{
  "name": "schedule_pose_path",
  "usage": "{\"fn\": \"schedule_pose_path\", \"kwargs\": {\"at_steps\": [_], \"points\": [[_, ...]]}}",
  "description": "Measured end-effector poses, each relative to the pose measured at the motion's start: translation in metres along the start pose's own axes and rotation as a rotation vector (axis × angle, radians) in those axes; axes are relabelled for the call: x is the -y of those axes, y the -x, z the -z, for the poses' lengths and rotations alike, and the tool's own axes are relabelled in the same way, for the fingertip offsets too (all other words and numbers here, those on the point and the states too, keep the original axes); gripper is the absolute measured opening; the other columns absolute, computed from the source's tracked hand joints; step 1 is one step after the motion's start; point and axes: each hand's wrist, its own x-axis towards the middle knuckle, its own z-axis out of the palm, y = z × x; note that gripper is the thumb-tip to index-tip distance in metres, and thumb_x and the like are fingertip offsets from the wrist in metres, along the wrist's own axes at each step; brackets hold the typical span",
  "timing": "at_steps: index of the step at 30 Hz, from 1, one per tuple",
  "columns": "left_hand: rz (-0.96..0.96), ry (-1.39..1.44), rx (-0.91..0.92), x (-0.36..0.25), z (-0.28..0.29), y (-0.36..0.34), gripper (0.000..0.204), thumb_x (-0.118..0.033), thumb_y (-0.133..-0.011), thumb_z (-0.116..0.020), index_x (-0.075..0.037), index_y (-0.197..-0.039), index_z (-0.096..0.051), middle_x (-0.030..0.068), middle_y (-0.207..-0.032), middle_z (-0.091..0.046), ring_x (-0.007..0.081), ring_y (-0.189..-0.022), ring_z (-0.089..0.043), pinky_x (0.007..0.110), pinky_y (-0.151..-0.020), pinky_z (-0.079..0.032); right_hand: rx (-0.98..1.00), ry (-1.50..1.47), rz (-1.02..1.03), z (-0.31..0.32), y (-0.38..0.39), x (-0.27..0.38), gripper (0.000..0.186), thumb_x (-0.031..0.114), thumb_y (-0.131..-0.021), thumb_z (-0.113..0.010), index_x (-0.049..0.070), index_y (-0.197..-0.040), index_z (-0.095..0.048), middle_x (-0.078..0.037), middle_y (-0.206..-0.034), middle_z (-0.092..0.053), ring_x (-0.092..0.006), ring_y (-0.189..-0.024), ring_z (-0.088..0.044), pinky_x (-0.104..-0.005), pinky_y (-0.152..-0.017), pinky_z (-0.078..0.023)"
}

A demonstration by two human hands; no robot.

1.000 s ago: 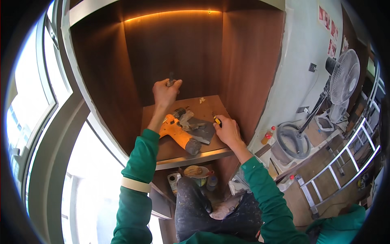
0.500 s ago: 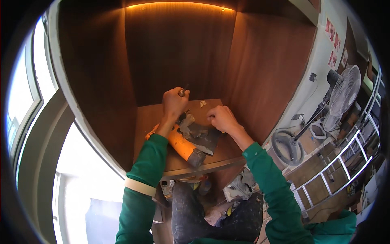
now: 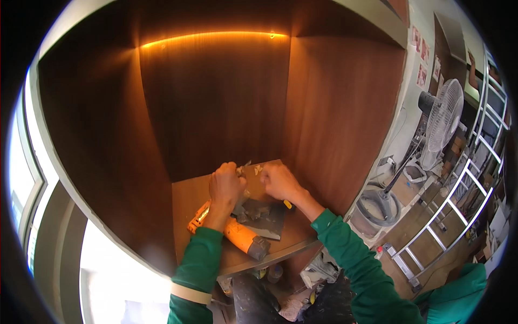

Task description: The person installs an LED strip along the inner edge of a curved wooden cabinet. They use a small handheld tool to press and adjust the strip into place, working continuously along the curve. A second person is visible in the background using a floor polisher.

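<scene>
My left hand point(image 3: 226, 187) is closed round a small metal tool whose tip pokes up above its fingers, over the back of the wooden shelf point(image 3: 189, 189). Just right of it, my right hand point(image 3: 279, 181) has its fingers curled together; what they hold, if anything, is hidden. Small pale scraps point(image 3: 258, 169) lie by its fingertips. Below that hand is a yellow-handled tool point(image 3: 287, 204). An orange power drill point(image 3: 240, 237) lies under my left forearm, beside a dark flat sheet point(image 3: 270, 221) with grey debris on it.
Brown cabinet walls point(image 3: 334, 108) surround the shelf, lit by a strip light point(image 3: 216, 33). At right stand a dusty fan point(image 3: 443, 116) and aluminium ladders point(image 3: 442, 227); a person's arm point(image 3: 472, 70) shows far back. A window point(image 3: 21, 173) is at left, clutter below the shelf.
My right hand has moved from the yellow-handled tool toward the back of the shelf, closer to my left hand. My left hand has come down nearer the shelf. The view has tilted upward.
</scene>
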Motion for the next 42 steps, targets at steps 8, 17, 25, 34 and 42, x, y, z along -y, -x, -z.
{"fn": "schedule_pose_path", "kwargs": {"at_steps": [8,17,25,34,42], "points": [[-0.025,-0.009,0.125,-0.003,-0.003,0.005,0.016,-0.017,-0.077,-0.067,-0.001,-0.079,-0.065,0.0196,-0.085,-0.066,0.0394,-0.079,-0.066,0.048,-0.070,-0.053,-0.678,-1.223,-0.045,0.118,-0.144,0.064,0.013,0.015,-0.098,-0.057,0.003,-0.098,-0.060,-0.005,-0.081,-0.063,-0.0126,-0.066,-0.063,-0.0252,-0.054,-0.047],[-0.050,0.021,0.095,-0.009,-0.003,0.006,0.018,-0.018,-0.078,-0.066,0.000,-0.074,-0.065,0.0219,-0.082,-0.068,0.0416,-0.073,-0.066,0.049,-0.065,-0.053,-1.052,-1.132,-0.023,0.134,-0.240,0.058,0.011,0.010,-0.095,-0.056,0.002,-0.100,-0.061,-0.009,-0.078,-0.065,-0.0161,-0.049,-0.060,-0.0297,-0.045,-0.045],[0.002,0.007,0.140,-0.011,0.000,0.007,0.017,-0.017,-0.076,-0.065,0.000,-0.077,-0.067,0.0220,-0.083,-0.068,0.0419,-0.073,-0.066,0.049,-0.067,-0.054,-1.131,-1.034,-0.110,0.141,-0.251,0.065,0.013,0.009,-0.091,-0.062,0.003,-0.103,-0.064,-0.010,-0.069,-0.067,-0.0151,-0.045,-0.057,-0.0305,-0.041,-0.045],[0.001,0.013,0.120,-0.009,-0.003,0.008,0.016,-0.016,-0.075,-0.065,0.000,-0.076,-0.067,0.0231,-0.081,-0.068,0.0422,-0.074,-0.066,0.049,-0.067,-0.054,-1.015,-1.035,-0.108,0.150,-0.242,0.054,0.015,-0.009,-0.086,-0.055,0.004,-0.090,-0.061,-0.008,-0.062,-0.061,-0.0133,-0.042,-0.052,-0.0304,-0.035,-0.038],[0.008,0.060,0.073,-0.006,-0.007,0.009,0.016,-0.017,-0.076,-0.066,-0.001,-0.078,-0.068,0.0229,-0.080,-0.068,0.0416,-0.072,-0.066,0.049,-0.066,-0.053,-0.795,-1.263,-0.311,0.165,-0.238,0.062,0.014,0.016,-0.088,-0.065,0.004,-0.095,-0.061,-0.009,-0.080,-0.069,-0.0195,-0.057,-0.066,-0.0297,-0.049,-0.048]]}}
